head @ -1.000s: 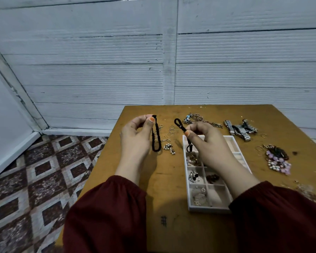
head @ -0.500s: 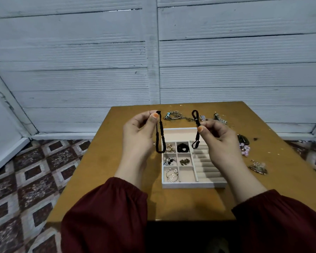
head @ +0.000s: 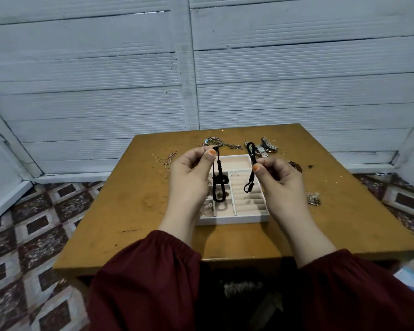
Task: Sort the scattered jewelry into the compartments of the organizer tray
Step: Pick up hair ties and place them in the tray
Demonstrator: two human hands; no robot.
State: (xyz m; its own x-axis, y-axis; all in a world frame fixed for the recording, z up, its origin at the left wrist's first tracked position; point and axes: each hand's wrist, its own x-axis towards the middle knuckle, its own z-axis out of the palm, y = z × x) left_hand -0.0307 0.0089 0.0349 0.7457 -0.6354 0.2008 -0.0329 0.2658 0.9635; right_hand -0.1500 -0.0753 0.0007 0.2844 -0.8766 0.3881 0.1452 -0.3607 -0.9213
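My left hand (head: pixel 191 174) pinches a black braided cord bracelet (head: pixel 218 185) between thumb and fingers; it hangs as a loop above the organizer tray (head: pixel 234 219). My right hand (head: pixel 281 180) pinches a second, thinner black cord bracelet (head: pixel 251 173), which dangles over the tray's ring-roll section. The white tray sits mid-table with small compartments on its left holding several small pieces, partly hidden by my left hand. Loose jewelry lies beyond the tray: a chain cluster (head: pixel 213 142) and metal watches (head: pixel 267 148).
The tray stands on a small wooden table (head: pixel 134 211) against a white panelled wall. Thin rings and a clasp (head: pixel 167 158) lie at the left back, a sparkly piece (head: pixel 313 198) and a dark piece (head: pixel 296 166) to the right. Patterned floor tiles surround the table.
The view pulled back and shifted, so the tray now sits centred under my hands. Both hands keep holding their black cords, held a little farther apart.
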